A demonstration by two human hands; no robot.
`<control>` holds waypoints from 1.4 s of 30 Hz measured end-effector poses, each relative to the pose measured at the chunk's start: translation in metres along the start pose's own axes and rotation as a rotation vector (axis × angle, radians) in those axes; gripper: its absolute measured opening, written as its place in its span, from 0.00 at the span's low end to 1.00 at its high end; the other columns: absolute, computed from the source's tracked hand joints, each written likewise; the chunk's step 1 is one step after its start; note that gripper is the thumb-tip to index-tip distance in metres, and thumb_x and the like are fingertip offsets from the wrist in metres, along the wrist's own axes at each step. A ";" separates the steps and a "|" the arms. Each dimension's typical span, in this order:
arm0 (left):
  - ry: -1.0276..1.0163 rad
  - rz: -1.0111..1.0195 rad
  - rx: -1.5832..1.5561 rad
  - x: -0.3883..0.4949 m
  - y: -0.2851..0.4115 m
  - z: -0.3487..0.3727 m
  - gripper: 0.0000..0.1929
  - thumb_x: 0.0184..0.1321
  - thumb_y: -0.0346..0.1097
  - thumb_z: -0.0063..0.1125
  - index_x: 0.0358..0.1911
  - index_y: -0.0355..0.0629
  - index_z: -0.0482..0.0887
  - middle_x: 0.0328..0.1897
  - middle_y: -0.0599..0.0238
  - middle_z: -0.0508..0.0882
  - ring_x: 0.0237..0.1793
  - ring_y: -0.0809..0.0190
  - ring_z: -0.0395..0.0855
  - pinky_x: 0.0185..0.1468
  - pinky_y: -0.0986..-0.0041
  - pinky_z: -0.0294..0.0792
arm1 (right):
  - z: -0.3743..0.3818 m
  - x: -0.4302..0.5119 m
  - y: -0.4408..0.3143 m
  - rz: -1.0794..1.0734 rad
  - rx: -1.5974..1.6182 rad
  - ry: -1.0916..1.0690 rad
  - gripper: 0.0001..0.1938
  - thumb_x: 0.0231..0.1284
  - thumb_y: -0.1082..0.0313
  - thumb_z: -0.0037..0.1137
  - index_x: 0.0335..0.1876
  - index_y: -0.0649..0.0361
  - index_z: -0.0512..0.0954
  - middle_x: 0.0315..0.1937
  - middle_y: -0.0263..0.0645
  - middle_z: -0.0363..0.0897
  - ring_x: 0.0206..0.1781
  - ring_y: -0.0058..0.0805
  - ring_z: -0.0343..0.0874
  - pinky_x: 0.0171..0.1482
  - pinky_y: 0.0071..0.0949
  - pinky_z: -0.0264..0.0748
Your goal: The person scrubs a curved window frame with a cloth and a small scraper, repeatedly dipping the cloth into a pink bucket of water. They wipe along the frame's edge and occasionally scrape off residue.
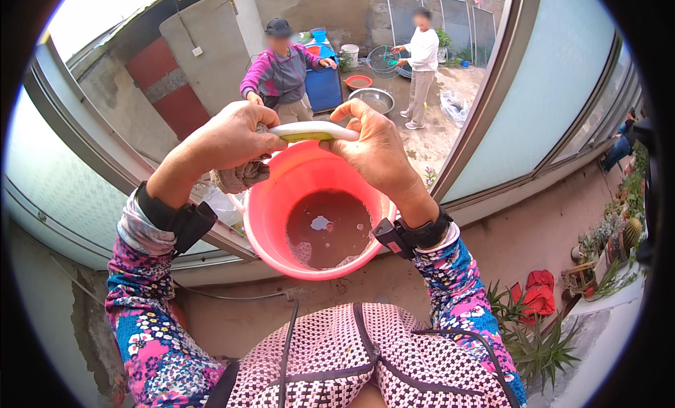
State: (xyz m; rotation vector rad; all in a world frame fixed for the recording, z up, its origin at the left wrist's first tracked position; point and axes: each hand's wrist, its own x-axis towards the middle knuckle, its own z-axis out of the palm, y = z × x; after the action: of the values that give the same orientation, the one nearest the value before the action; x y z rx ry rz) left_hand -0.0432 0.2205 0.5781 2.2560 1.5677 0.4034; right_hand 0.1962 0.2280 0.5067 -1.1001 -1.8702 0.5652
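My left hand (232,134) grips the left end of a slim white object with a yellow-green underside (311,128); its exact kind is unclear. A crumpled grey-brown cloth (240,177) hangs beneath that same hand, seemingly held with it. At the object's right end, the thumb and fingers of my right hand (372,149) pinch it, the index finger arched above. Below both hands is a pink-red plastic bucket (263,218) on the window ledge. Murky brown water (321,244) with patches of foam lies in its bottom.
Window panes (506,91) flank the opening. Outside stand a person in a cap (287,65) and another in white (422,49) holding a wire-framed net (384,60). A metal basin (373,99) sits on the ground. Potted plants (606,239) line the right side.
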 end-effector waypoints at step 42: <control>-0.014 -0.349 0.069 0.012 -0.046 0.018 0.20 0.53 0.47 0.66 0.47 0.44 0.90 0.44 0.49 0.90 0.49 0.46 0.88 0.53 0.59 0.78 | 0.058 0.064 0.035 0.021 -0.036 -0.266 0.11 0.61 0.56 0.62 0.43 0.52 0.84 0.38 0.50 0.87 0.47 0.53 0.85 0.49 0.47 0.79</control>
State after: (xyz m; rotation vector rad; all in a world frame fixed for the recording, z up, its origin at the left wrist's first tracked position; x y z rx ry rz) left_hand -0.0700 0.2437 0.5417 1.9707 1.9465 0.2386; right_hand 0.1486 0.3038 0.4802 -1.1132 -2.1053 0.7212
